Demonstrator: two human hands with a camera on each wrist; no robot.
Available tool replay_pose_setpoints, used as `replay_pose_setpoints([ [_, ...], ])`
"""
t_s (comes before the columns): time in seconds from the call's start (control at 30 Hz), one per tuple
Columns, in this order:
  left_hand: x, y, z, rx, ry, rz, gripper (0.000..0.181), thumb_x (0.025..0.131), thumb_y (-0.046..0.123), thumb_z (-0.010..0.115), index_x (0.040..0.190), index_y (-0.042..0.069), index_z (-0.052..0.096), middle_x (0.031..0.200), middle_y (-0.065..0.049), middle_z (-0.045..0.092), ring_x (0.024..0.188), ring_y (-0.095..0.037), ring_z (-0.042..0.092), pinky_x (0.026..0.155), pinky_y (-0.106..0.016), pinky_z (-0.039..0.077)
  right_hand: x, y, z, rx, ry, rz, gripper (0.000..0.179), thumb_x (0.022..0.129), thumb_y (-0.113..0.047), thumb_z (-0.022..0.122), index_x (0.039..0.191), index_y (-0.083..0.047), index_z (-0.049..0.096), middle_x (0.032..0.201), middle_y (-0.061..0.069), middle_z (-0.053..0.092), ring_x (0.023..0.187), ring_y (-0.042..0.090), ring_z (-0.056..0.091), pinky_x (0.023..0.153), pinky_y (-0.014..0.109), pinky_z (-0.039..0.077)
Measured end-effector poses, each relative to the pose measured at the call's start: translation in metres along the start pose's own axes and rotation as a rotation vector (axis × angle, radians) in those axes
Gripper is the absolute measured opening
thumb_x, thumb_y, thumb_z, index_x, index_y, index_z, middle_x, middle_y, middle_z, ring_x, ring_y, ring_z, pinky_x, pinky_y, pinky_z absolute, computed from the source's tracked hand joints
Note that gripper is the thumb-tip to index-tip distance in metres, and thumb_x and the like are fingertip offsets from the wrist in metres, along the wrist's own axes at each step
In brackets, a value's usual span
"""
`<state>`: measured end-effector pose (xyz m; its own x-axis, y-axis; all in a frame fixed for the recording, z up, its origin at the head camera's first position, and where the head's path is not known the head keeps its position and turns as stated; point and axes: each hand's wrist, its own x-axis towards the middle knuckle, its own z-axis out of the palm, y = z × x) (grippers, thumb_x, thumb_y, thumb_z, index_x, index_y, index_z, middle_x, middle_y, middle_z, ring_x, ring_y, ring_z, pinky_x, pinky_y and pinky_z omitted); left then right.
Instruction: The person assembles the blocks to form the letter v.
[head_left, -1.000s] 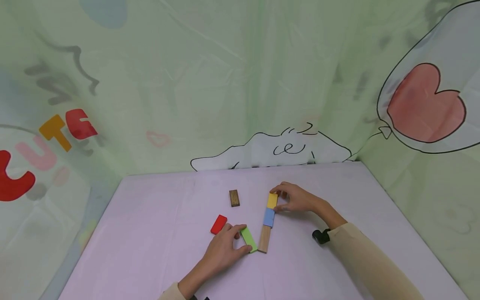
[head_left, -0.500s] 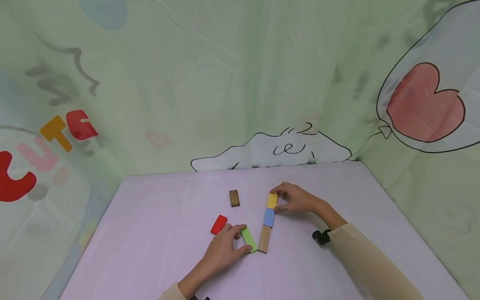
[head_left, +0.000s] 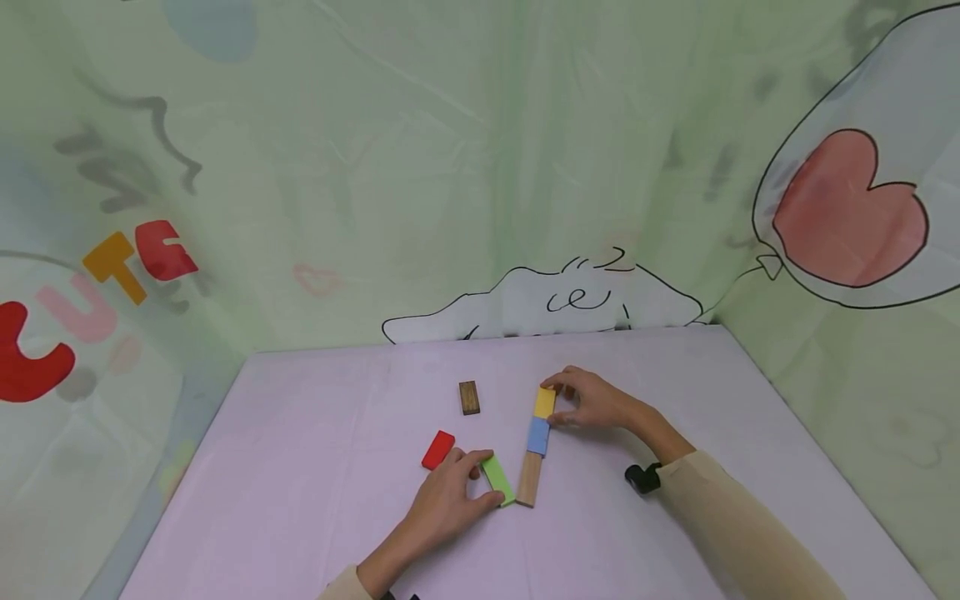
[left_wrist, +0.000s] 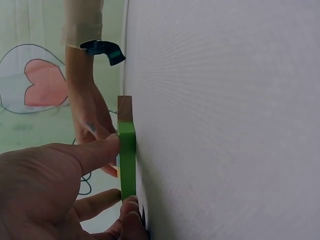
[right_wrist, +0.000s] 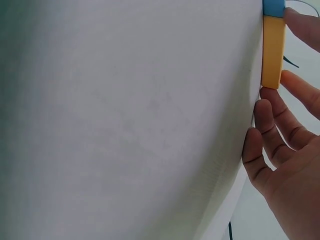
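Our left hand (head_left: 447, 493) pinches the green block (head_left: 498, 479) between thumb and fingers; our right hand (head_left: 596, 398) pinches the yellow block (head_left: 545, 403) end to end, its thumb by the seam with the blue block (head_left: 537, 436). Read as a clock from the green block in the head view, the plain wooden block (head_left: 528, 481) lies at three o'clock, meeting the green one at their near ends; blue and yellow continue its row towards half past twelve. The red block (head_left: 437, 448) sits at ten o'clock, the dark brown wooden block (head_left: 468, 397) at eleven, on the lilac tabletop (head_left: 292, 475).

We judge that a hard push from our right fingers could buckle the row, and swinging the green block could knock the plain one askew. We count six blocks, one of each colour, and two hands.
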<state>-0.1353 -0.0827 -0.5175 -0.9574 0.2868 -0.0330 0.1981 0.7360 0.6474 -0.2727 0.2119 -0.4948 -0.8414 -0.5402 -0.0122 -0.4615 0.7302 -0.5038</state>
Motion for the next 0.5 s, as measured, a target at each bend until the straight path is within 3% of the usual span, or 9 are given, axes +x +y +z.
replay_pose_setpoints([
  [0.23,0.0,-0.001,0.0008,-0.001,0.004,0.008,0.062,0.088,0.04,0.084,0.143,0.018,0.066,0.097,0.005,0.057,0.078,-0.005,0.048,0.063,-0.02,0.041,-0.0018,0.0005,0.002,-0.03,0.018,0.007,0.063,0.09,-0.037,0.084,0.141,-0.006,0.064,0.129,0.014,0.063,0.107,0.023,0.061,0.092,0.041,0.055],
  [0.5,-0.0003,-0.0035,0.0024,0.002,0.015,0.023,0.061,0.089,0.04,0.083,0.143,0.018,0.066,0.099,0.005,0.058,0.079,-0.003,0.048,0.064,-0.02,0.041,-0.0089,-0.0089,0.0039,-0.089,0.042,0.027,0.066,0.091,-0.038,0.083,0.143,-0.006,0.061,0.145,0.023,0.056,0.129,0.04,0.059,0.109,0.058,0.051],
])
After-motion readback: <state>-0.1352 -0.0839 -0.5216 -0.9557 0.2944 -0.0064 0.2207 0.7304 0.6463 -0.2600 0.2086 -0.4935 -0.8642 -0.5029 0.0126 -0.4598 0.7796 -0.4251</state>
